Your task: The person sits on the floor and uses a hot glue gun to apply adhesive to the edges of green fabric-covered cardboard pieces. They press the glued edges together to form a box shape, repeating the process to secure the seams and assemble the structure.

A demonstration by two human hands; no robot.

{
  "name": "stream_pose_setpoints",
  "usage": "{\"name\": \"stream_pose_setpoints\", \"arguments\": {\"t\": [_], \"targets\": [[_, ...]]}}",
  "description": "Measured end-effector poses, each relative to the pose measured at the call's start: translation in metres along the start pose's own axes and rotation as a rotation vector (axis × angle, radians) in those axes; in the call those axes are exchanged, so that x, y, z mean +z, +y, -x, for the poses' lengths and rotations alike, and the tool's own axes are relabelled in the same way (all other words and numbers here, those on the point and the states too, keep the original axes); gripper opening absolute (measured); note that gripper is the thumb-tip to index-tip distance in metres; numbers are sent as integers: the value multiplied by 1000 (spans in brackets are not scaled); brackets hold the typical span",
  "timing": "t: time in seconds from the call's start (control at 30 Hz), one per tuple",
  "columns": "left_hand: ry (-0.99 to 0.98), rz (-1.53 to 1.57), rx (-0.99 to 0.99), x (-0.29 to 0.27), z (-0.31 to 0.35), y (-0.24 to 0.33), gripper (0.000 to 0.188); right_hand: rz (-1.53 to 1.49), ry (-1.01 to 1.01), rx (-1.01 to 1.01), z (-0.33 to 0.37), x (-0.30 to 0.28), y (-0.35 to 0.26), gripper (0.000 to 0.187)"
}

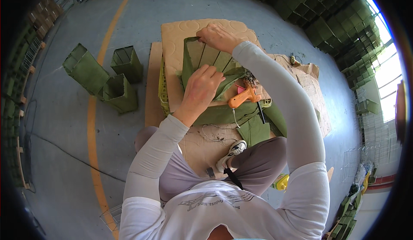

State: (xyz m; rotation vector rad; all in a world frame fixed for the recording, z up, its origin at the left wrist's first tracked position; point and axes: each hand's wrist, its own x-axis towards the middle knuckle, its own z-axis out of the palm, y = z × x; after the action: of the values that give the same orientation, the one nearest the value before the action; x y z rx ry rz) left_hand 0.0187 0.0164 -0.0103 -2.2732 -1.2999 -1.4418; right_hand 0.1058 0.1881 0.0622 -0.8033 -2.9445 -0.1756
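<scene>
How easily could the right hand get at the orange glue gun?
Probably yes: nothing seems to cover the orange glue gun. The right hand appears to be pinching the green piece, though, so it would likely have to let go first.

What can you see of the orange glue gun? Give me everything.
The orange glue gun looks plastic, its rounded handle toward the left. It lies near the front right corner of the top cardboard. A white cord runs down from the handle end. A slim black piece and a pinkish-red bit sit beside it, perhaps parts of it. Neither the left hand nor the right hand touches it. Whether it is on cannot be told.
</scene>
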Motion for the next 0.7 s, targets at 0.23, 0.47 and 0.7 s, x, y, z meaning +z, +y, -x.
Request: {"name": "stream_pose_setpoints", "arguments": {"t": [0.23,0.47,0.7], "targets": [[0,-3,-13,1,-1,4,13,-75,100,-170,-14,10,-6,14],[28,-12,-27,2,-1,-3,13,-27,142,-171,-19,18,-10,11],[19,-17,1,3,-1,1,15,-58,182,-164,-18,28,-12,17]]}}
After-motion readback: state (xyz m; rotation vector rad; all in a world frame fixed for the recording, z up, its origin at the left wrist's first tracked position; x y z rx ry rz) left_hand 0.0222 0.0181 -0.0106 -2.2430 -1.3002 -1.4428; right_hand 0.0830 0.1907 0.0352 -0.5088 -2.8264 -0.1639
